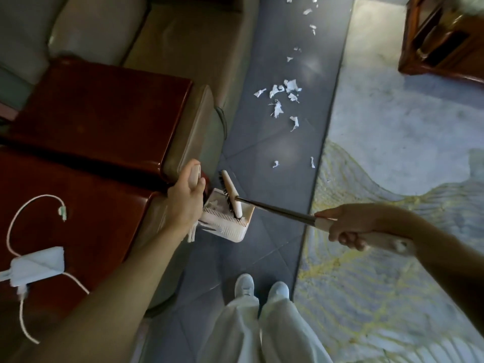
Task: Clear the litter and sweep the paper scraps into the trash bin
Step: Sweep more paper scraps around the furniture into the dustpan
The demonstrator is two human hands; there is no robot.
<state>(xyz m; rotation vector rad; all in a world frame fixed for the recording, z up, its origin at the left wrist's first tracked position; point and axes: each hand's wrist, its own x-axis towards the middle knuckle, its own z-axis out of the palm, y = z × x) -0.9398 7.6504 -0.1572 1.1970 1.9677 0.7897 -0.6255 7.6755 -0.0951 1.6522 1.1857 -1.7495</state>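
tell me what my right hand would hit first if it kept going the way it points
Probably the dustpan: the right hand points along the broom stick, whose brush head sits in the pan. Depth is unclear, so it might pass above.

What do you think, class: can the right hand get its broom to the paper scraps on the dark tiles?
Probably yes. The right hand grips the broom, whose head sits at the dustpan; only bare tiles lie between it and the paper scraps.
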